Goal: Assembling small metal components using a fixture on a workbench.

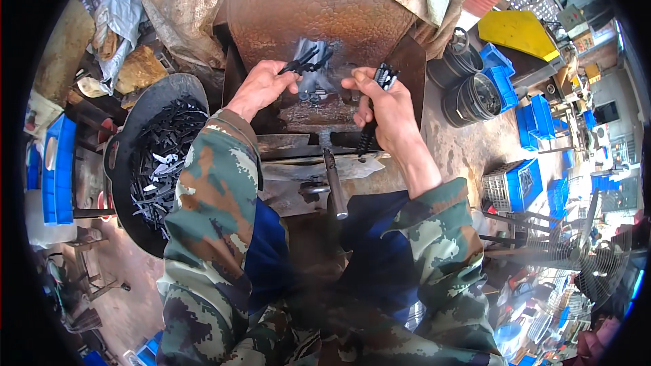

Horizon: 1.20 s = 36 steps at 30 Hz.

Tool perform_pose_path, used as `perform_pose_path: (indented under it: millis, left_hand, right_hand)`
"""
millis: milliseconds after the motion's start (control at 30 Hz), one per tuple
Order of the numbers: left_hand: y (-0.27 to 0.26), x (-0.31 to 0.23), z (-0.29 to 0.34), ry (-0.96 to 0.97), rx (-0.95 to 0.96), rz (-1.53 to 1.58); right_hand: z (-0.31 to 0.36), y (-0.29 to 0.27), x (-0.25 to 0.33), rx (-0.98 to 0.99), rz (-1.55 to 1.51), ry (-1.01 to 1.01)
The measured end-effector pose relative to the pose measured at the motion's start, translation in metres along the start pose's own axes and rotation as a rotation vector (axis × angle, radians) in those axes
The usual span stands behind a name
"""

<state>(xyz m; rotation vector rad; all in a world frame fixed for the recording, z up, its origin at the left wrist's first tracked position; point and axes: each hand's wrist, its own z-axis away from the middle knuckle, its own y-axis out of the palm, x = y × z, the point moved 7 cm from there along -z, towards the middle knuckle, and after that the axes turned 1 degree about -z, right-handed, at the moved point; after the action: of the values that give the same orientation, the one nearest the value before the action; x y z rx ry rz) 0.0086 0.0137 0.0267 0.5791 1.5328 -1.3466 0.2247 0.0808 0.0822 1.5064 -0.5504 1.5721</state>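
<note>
My left hand pinches some thin black metal pieces that stick out to the right past its fingertips. In my right hand, closed, are dark ridged pieces; another dark ridged length hangs below the palm. Both hands are raised over a machine, in front of its rust-brown metal guard. Between them, small metal parts sit in a bright, hazy spot. Nearer me, a round metal bar juts from the machine's front. What kind the black pieces are, I cannot make out.
On the left stands a black tub heaped with dark strips and a few pale ones. Black buckets and blue bins stand to the right, below a yellow panel. A fan is at lower right.
</note>
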Motion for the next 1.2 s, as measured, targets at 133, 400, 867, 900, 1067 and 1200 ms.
perform_pose_path:
  millis: [133,400,867,900,1067,1200]
  left_hand:
    - [0.006,-0.03,0.023,-0.06,0.12,0.414]
    - [0.027,-0.044,0.026,-0.042,0.239,0.68]
    - [0.026,0.035,-0.007,-0.148,0.144,0.115]
    - [0.027,0.04,-0.009,-0.153,0.143,0.115]
    - [0.028,0.051,-0.018,-0.001,0.16,0.125]
    - [0.026,0.029,-0.012,0.146,0.228,-0.015]
  right_hand:
    - [-0.008,0.019,-0.003,-0.014,-0.08,-0.015]
    - [-0.011,0.024,-0.003,-0.01,-0.004,-0.107]
    - [-0.005,0.004,0.0,-0.04,-0.084,-0.031]
    - [-0.004,0.002,0.001,-0.036,-0.114,-0.031]
    - [-0.002,-0.012,0.004,-0.081,-0.144,0.005]
    - [-0.001,-0.018,0.003,-0.071,-0.24,0.013]
